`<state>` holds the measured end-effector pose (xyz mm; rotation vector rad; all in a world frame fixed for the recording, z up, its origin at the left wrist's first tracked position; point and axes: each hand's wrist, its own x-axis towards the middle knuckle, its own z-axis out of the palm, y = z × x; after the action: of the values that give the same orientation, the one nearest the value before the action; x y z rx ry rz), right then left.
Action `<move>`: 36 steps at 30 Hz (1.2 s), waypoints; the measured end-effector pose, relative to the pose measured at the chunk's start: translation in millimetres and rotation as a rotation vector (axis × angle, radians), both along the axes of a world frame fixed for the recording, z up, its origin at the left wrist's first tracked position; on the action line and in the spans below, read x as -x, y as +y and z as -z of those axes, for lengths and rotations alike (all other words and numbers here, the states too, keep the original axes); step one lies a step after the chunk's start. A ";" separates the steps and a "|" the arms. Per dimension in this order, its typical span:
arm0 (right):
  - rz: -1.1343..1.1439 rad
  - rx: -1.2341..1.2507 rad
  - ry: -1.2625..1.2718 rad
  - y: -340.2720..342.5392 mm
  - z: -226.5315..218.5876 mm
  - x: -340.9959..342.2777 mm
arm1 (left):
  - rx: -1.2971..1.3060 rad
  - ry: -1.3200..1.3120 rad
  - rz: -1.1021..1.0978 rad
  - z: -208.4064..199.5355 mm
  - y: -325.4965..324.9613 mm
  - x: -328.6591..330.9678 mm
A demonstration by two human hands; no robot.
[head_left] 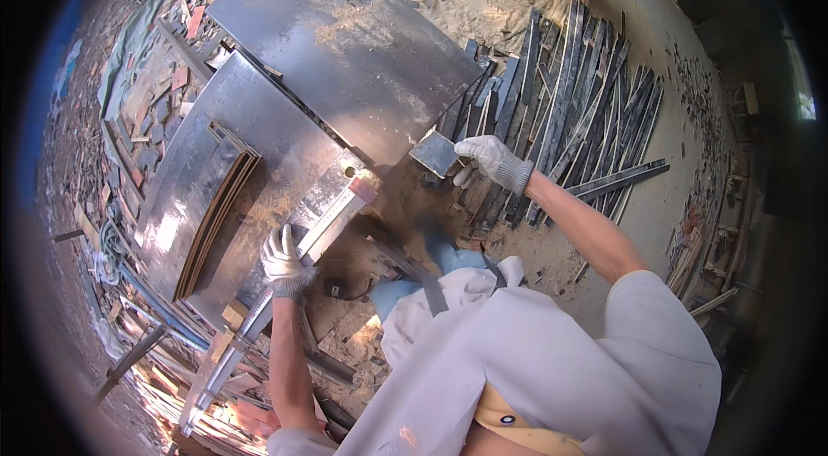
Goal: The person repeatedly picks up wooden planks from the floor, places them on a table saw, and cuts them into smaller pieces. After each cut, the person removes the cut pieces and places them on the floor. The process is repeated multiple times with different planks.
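My right hand (493, 161), in a white knit glove, is closed on the edge of a small dark square board piece (435, 153). It holds the piece off the near right corner of the metal table. My left hand (283, 259), gloved too, lies with fingers spread on the metal tabletop (297, 146), beside a long straight rail with a scale (332, 216). A stack of narrow dark-faced wood strips (217, 228) rests on the tabletop to the left of that hand. Behind it is a second large metal panel (362, 42), dusted with sawdust.
A big heap of long dark strips (561, 94) covers the ground at the right. Scattered offcuts (172, 81) lie along the left. A small wood block (234, 313) sits by the rail's near end. Sawdust and scraps cover the floor around my legs.
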<state>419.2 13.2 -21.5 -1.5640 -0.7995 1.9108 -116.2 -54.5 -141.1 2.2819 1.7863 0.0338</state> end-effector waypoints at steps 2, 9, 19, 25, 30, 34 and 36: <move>0.082 0.101 0.106 -27.5 14.5 -15.2 | -0.071 -0.056 0.023 -12.2 -30.4 -21.3; 0.034 0.090 -0.049 -151.9 -27.2 -192.1 | 0.056 -0.253 -0.094 -32.4 -126.6 -50.3; 0.620 0.081 -0.235 -222.0 50.7 -375.1 | 0.139 -0.440 -0.297 -61.8 -197.5 -112.7; 0.307 0.120 -0.205 -263.3 91.0 -194.6 | -0.287 -0.572 -0.366 -143.6 -150.7 -14.0; 0.283 0.202 -0.241 -286.5 80.4 -185.2 | -0.353 -0.362 -0.448 -144.3 -76.2 127.4; 0.379 0.192 -0.424 -340.9 60.6 -197.0 | -0.104 -0.423 -0.512 -83.0 -22.7 158.8; 0.409 0.215 -0.474 -377.7 46.4 -193.0 | -0.019 -0.280 -0.506 -53.2 -13.3 161.3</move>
<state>612.2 -364.5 -67.9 -2.1644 -0.4097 1.3830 -277.5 -67.8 -87.9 1.6742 2.1479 0.4354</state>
